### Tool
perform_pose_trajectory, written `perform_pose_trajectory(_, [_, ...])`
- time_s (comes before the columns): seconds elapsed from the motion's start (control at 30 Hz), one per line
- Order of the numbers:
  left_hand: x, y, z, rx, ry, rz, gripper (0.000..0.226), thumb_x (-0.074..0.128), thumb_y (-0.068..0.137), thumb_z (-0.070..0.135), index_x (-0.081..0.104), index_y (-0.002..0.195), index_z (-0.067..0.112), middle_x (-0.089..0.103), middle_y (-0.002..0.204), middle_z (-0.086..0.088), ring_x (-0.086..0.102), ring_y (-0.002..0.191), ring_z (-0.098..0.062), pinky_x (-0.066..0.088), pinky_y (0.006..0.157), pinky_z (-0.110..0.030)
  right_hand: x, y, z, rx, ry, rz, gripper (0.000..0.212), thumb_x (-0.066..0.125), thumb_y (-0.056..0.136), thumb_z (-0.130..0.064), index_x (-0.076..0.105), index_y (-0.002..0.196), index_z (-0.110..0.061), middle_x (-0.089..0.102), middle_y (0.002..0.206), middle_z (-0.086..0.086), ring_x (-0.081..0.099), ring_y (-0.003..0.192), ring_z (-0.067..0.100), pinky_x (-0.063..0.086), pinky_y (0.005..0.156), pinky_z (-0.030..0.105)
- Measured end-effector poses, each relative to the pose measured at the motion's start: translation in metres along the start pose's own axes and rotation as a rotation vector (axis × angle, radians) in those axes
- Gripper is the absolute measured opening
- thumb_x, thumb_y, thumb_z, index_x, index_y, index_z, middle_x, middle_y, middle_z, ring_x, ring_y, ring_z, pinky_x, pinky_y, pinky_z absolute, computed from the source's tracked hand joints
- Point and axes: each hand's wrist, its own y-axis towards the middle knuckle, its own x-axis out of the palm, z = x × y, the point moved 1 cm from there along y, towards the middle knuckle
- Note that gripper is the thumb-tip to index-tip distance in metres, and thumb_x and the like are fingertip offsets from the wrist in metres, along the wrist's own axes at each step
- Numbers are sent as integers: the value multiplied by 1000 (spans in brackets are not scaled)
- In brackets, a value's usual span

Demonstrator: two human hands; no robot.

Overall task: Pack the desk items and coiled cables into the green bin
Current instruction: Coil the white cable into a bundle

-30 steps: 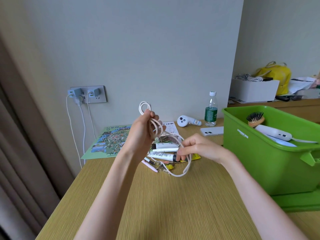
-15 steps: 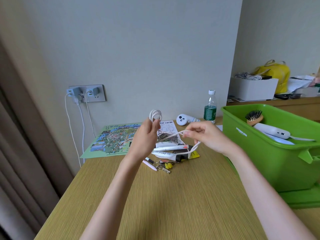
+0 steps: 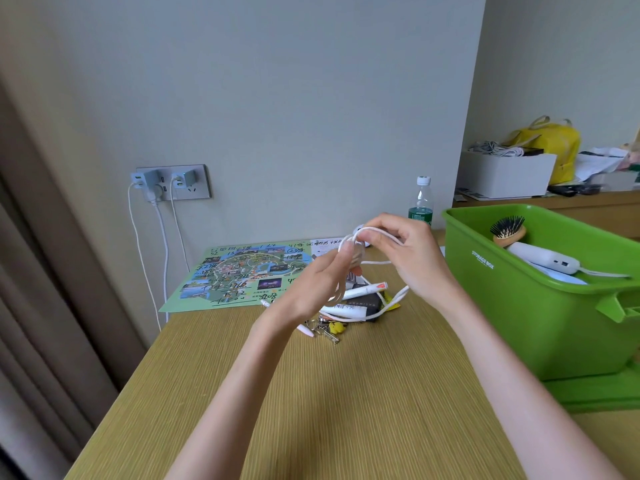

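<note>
A wood-grain counter (image 3: 311,393) stands against a pale wall. One green bin (image 3: 540,306) at 3 o'clock holds one hairbrush (image 3: 508,230). Left hand (image 3: 318,289) and right hand (image 3: 408,258) both pinch one white cable (image 3: 388,308), whose loop hangs toward 5 o'clock over two tubes (image 3: 363,291).

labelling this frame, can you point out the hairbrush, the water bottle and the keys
hairbrush (image 3: 509,232), head view, on its wooden head in the green bin
water bottle (image 3: 420,202), head view, on its clear body
keys (image 3: 327,330), head view, on the bunch beside the yellow charm
</note>
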Motion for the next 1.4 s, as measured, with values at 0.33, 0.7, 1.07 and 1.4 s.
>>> perform_pose_trajectory(0.33, [-8,-6,13,29,-72,-3,36,38,102,42,51,77,18,37,57,9,33,50,-7,28,48,-18,-16,-2,5,88,140,-22,30,72,83,-31,67,75,-2,51,46,11,39,40,9,33,45,16])
perform_pose_trajectory(0.7, [-6,1,8,3,-266,239,37,36,102,41,69,109,26,66,101,2,59,97,-2,43,73,-18,6,-8,15,237,235,-165,43,47,101,-28,63,70,-3,43,48,0,39,44,6,34,49,12])
perform_pose_trajectory(1.07, [2,-7,29,183,-403,80,38,32,106,29,47,104,-6,60,52,-3,60,46,-18,46,49,-15,24,-10,-3,281,295,-268,47,43,103,-31,53,63,-7,49,48,3,40,42,9,31,45,18])
perform_pose_trajectory(1.4, [-31,3,15,79,-724,345,33,35,104,35,47,77,19,48,68,6,46,62,-10,41,69,-25,22,-20,24,322,-12,-517,25,65,87,-15,70,63,-8,56,56,4,44,56,16,34,58,25])
